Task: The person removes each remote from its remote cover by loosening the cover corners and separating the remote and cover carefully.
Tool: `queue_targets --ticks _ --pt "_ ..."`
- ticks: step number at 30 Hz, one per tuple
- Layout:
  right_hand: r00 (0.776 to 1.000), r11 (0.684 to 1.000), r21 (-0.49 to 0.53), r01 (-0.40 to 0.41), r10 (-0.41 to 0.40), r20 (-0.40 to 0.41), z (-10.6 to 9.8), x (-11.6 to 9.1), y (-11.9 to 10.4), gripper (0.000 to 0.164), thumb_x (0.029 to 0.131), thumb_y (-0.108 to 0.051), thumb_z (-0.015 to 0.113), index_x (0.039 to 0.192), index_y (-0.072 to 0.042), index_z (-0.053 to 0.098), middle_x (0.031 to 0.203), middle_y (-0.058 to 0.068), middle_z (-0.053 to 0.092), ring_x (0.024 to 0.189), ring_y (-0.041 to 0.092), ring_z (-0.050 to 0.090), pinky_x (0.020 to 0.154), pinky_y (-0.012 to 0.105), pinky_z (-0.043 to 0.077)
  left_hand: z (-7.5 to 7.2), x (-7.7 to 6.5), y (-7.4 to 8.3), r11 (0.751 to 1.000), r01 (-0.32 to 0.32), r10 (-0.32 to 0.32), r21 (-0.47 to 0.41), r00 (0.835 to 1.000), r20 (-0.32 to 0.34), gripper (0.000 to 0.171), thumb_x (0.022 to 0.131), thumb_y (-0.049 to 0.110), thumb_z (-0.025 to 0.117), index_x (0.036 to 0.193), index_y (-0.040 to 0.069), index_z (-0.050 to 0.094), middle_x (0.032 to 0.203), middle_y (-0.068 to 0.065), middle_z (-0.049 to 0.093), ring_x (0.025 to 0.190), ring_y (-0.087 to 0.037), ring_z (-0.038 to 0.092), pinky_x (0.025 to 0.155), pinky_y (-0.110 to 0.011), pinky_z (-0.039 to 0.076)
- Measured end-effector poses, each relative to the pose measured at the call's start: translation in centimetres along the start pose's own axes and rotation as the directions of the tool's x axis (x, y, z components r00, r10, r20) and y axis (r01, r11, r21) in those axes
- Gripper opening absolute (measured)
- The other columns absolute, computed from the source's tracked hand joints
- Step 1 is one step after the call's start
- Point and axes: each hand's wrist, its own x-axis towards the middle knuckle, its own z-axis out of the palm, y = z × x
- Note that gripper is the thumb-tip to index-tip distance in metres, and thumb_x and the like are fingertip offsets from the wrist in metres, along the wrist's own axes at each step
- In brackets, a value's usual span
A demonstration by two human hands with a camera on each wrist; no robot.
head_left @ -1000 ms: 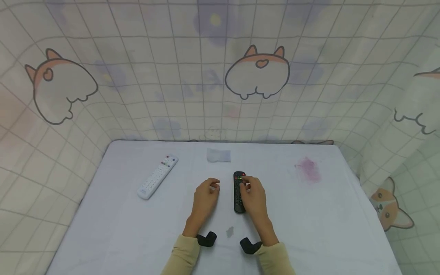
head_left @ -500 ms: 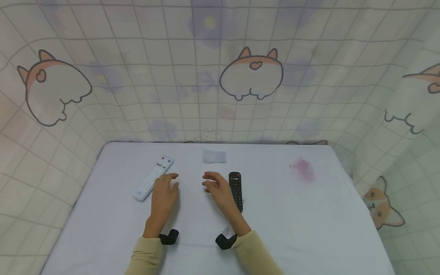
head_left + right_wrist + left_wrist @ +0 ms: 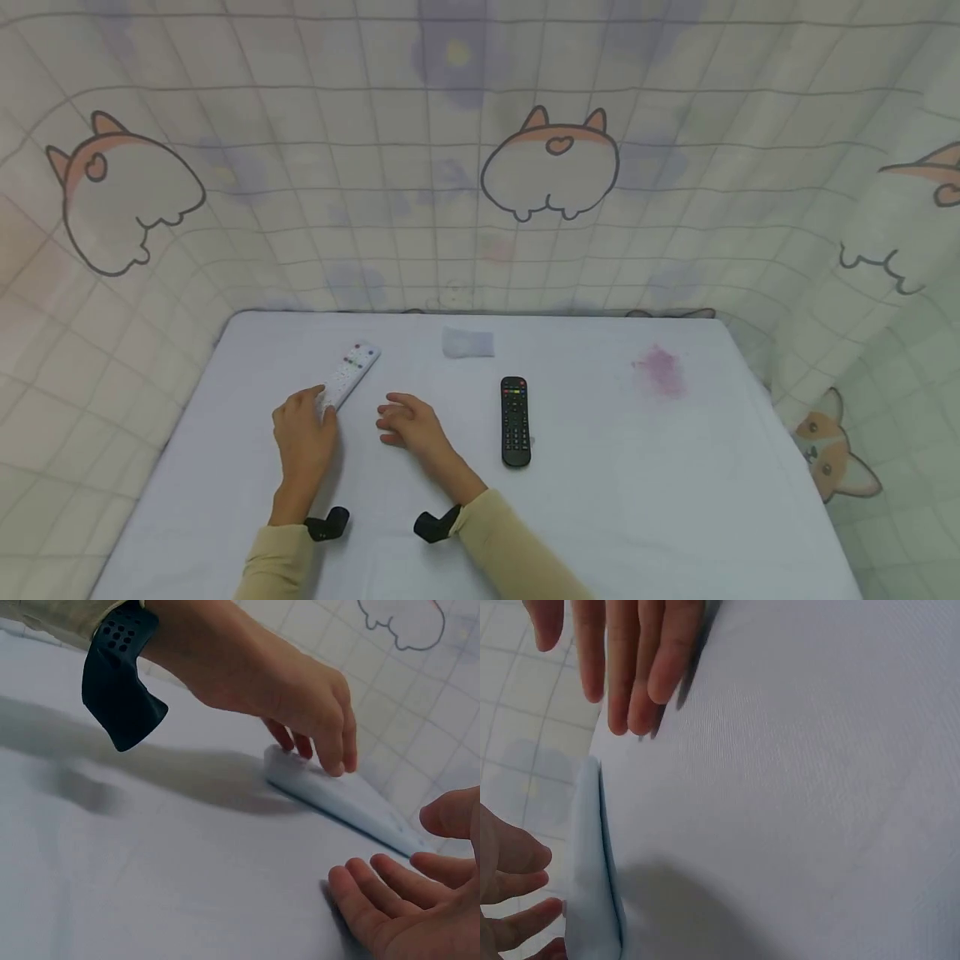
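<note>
A white remote control (image 3: 352,372) lies at a slant on the left of the table. My left hand (image 3: 303,433) is over its lower end, with the thumb at the right edge and the fingers by the left. The right wrist view has those fingertips right at the top of the white remote control (image 3: 352,806). My right hand (image 3: 411,427) hovers to its right, fingers loosely bent around nothing. In the left wrist view the right hand (image 3: 630,660) hangs above the cloth. A black remote control (image 3: 515,421) lies upright in the middle, apart from both hands.
White cloth covers the table (image 3: 637,500). A pale flat patch (image 3: 468,342) lies near the back edge, and a pink stain (image 3: 662,371) marks the back right. Behind the table hangs a checked curtain (image 3: 360,150) with cartoon dogs.
Both hands have moved left, away from the black remote control; the left hand has come onto the white one. Both remote controls lie where they were.
</note>
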Motion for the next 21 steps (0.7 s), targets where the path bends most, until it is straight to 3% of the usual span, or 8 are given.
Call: queue_targets --ticks 9,15,21 --pt "0.995 0.995 0.051 -0.091 0.09 0.033 2.2 1.1 0.5 0.051 0.106 -0.011 0.055 0.152 0.006 0.043 0.144 0.027 0.061 0.127 0.035 0.067 0.101 0.041 0.059 -1.0 0.2 -0.8 0.988 0.146 -0.15 0.05 0.985 0.083 0.045 0.105 0.015 0.049 0.144 -0.008 0.053 0.144 -0.036 0.05 0.129 -0.058 0.047 0.103 -0.073 0.039" --pt "0.991 0.994 0.016 -0.112 0.111 0.073 3.7 1.9 0.3 0.051 0.106 -0.013 0.054 0.152 0.006 0.043 0.142 0.027 0.062 0.127 0.037 0.067 0.101 0.042 0.059 -1.5 0.2 -1.5 0.989 0.146 -0.148 0.019 0.984 0.099 0.043 0.105 0.008 0.042 0.142 -0.012 0.053 0.137 -0.04 0.054 0.125 -0.058 0.049 0.105 -0.067 0.04" --pt "0.984 0.988 -0.014 -0.153 0.154 0.09 5.2 2.1 0.1 0.052 0.102 -0.008 0.056 0.15 0.007 0.045 0.138 0.027 0.065 0.125 0.037 0.068 0.099 0.042 0.06 -1.5 0.3 -2.1 0.989 0.15 -0.149 -0.005 0.985 0.084 0.041 0.101 0.002 0.041 0.138 -0.011 0.057 0.129 -0.041 0.06 0.116 -0.058 0.055 0.098 -0.064 0.042"
